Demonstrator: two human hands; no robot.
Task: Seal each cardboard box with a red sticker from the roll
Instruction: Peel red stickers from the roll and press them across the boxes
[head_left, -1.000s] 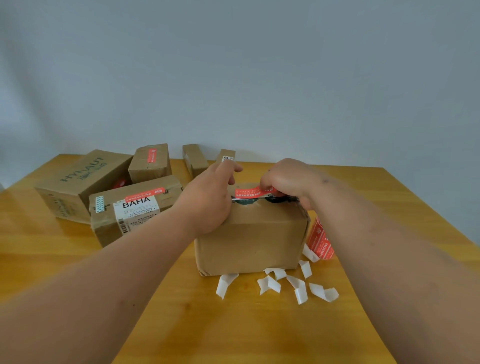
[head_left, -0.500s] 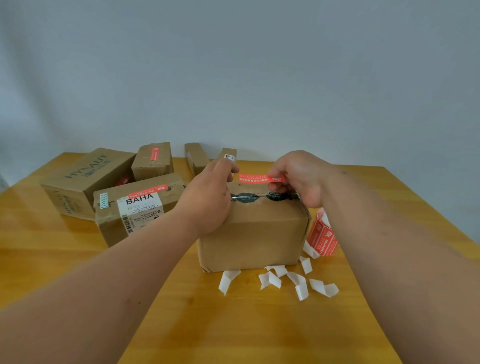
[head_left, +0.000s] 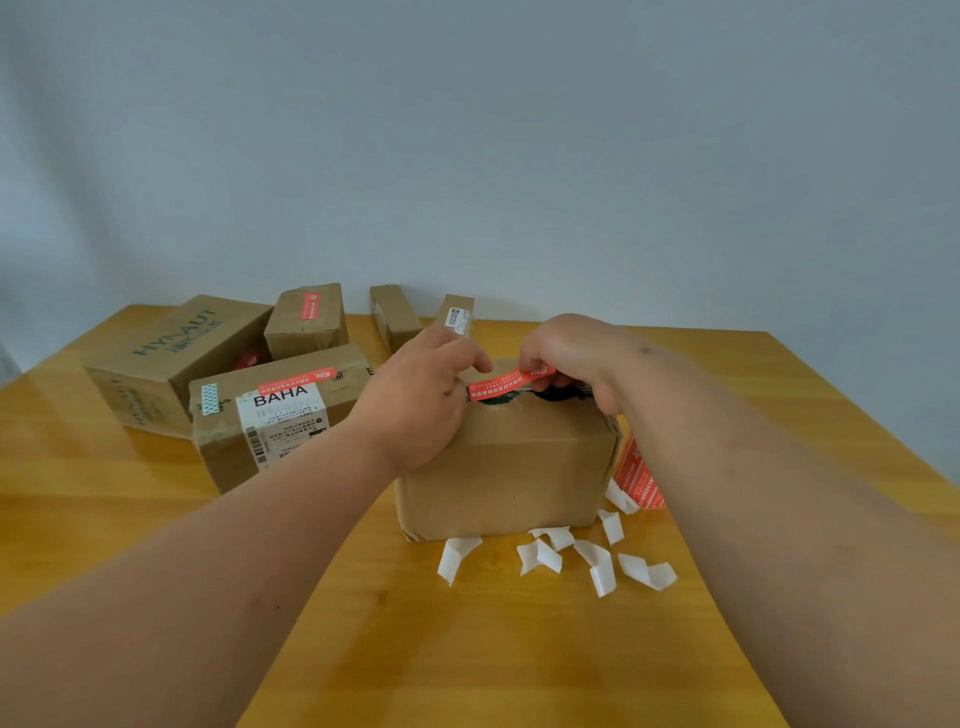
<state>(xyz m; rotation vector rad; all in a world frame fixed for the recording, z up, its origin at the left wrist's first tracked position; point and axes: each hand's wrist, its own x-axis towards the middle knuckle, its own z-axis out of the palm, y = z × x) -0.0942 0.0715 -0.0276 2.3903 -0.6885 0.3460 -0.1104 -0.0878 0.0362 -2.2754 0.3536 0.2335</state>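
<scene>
— Sticker (head_left: 506, 383), red, stretched over the top seam of the near cardboard box (head_left: 511, 475), mid-table. Who has it?

— Both. Right hand (head_left: 569, 358) pinches its right end; left hand (head_left: 421, 402) curls over the box's top left edge, fingertips on the sticker's left end.

— Roll?

— Sticker roll (head_left: 636, 475), just beside the box's right face, partly hidden by the forearm.

— Room around it?

— White backing scraps (head_left: 597, 561) strewn along the box's front edge. BAHA box (head_left: 275, 415) near, left; three more boxes behind it by the wall. Open table (head_left: 467, 649) in front; right table edge well apart.
</scene>
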